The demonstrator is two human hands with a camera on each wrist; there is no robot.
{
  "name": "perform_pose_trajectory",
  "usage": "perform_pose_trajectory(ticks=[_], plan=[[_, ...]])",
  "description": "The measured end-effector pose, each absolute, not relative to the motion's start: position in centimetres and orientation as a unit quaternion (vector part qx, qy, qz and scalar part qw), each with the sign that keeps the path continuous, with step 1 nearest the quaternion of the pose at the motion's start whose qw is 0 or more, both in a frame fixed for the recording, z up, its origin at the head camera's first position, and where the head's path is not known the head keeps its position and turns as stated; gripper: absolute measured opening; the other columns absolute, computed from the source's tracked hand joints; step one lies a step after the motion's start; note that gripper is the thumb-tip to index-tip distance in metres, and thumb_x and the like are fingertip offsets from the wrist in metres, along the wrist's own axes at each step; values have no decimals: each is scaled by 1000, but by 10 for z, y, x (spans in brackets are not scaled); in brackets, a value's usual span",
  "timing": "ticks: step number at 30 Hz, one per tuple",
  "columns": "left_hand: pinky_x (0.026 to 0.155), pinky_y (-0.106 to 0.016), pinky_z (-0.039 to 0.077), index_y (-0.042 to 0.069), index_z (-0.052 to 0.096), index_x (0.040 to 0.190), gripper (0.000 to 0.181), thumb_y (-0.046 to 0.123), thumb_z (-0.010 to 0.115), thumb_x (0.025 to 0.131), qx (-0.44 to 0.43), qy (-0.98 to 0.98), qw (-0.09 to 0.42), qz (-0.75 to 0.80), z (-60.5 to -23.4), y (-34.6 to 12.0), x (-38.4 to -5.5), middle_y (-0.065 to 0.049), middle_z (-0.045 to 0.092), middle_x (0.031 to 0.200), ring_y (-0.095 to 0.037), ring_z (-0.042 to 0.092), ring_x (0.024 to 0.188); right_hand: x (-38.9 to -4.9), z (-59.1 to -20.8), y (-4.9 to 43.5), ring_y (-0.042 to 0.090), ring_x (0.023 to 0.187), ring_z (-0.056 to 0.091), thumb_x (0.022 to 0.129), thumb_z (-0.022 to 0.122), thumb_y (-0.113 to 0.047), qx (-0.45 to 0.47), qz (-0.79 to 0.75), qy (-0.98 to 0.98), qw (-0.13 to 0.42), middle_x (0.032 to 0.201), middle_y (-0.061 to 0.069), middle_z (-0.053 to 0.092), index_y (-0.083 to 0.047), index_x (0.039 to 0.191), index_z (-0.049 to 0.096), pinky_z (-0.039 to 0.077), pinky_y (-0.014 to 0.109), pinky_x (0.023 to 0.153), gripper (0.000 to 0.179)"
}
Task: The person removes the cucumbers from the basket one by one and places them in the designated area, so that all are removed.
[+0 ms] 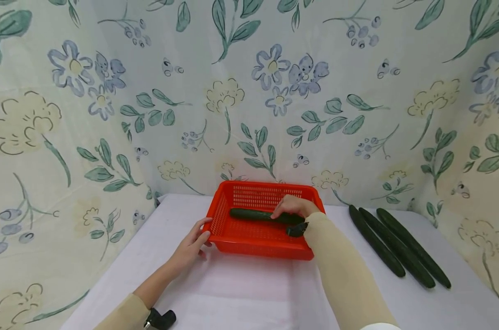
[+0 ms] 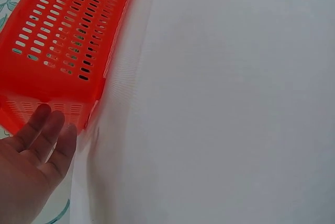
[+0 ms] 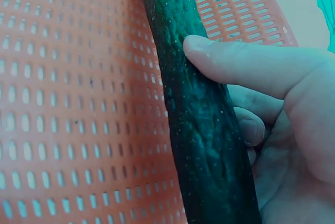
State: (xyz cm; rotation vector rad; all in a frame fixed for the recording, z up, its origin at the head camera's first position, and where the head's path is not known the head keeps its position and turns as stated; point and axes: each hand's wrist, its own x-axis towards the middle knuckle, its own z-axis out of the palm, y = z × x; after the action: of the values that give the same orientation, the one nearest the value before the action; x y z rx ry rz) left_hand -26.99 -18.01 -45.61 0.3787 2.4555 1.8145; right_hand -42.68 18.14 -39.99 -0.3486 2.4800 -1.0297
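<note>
A red plastic basket [image 1: 261, 246] with slotted walls stands on the table, and a dark green cucumber [image 1: 249, 214] lies in it along the back side. My right hand [image 1: 295, 206] reaches over the right rim and grips this cucumber, thumb on one side and fingers on the other, as the right wrist view shows. At the basket's left front corner, my left hand [image 1: 191, 242] touches the rim with loosely extended fingers. In the left wrist view, three bent fingertips [image 2: 63, 145] are near the basket's outer wall; the thumb is hidden there.
Three more cucumbers [image 1: 393, 243] lie side by side, slanting, on the white tablecloth [image 1: 249, 293] right of the basket. A floral curtain [image 1: 249, 91] hangs close behind the basket and along both sides of the table.
</note>
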Motion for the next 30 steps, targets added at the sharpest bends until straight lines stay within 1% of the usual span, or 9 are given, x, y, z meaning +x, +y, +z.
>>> perform_pose_trajectory(ticks=[5, 8, 13, 17, 20, 25, 30], plan=[[77, -41, 59, 35, 34, 153, 49, 29, 49, 107, 117, 800, 32, 588, -455, -179, -268, -13, 59, 122, -35, 58, 108, -426, -392, 181, 22, 104, 60, 82, 80, -35, -109, -375, 898, 202, 109, 0, 74, -16, 97, 83, 48, 45, 100, 24], [77, -40, 59, 35, 34, 153, 49, 28, 49, 107, 117, 800, 31, 588, -454, -178, -268, -12, 59, 121, -35, 58, 108, -425, -385, 181, 23, 106, 60, 83, 80, -35, -104, -374, 900, 197, 111, 1, 74, -17, 97, 83, 49, 46, 99, 23], [76, -41, 59, 34, 34, 153, 49, 27, 49, 107, 121, 799, 29, 588, -454, -178, -268, -12, 60, 119, -35, 58, 107, -424, -375, 183, 24, 106, 62, 81, 81, -35, -108, -372, 903, 186, 109, 3, 74, -15, 97, 83, 52, 43, 96, 25], [76, -41, 59, 34, 34, 153, 49, 26, 49, 107, 123, 800, 30, 587, -454, -177, -268, -12, 60, 119, -35, 58, 107, -426, -367, 186, 24, 106, 61, 82, 80, -33, -108, -372, 905, 175, 108, 4, 74, -15, 97, 83, 49, 42, 99, 23], [76, -40, 59, 35, 34, 152, 48, 29, 49, 107, 124, 800, 29, 587, -454, -178, -269, -12, 60, 119, -34, 58, 107, -426, -359, 189, 24, 106, 63, 83, 79, -31, -97, -390, 898, 180, 112, 6, 72, -13, 99, 82, 51, 42, 100, 24], [75, -40, 59, 35, 35, 152, 48, 34, 50, 106, 127, 799, 25, 587, -455, -181, -271, -12, 61, 119, -33, 59, 106, -422, -349, 195, 29, 103, 69, 83, 80, -31, -70, -425, 881, 194, 115, 10, 70, -11, 104, 80, 58, 42, 92, 29], [75, -40, 59, 34, 34, 152, 48, 31, 49, 107, 124, 799, 25, 588, -456, -181, -270, -12, 61, 119, -32, 59, 106, -416, -341, 203, 36, 105, 69, 85, 79, -30, -69, -428, 882, 186, 111, 11, 72, -11, 105, 80, 57, 46, 94, 28]])
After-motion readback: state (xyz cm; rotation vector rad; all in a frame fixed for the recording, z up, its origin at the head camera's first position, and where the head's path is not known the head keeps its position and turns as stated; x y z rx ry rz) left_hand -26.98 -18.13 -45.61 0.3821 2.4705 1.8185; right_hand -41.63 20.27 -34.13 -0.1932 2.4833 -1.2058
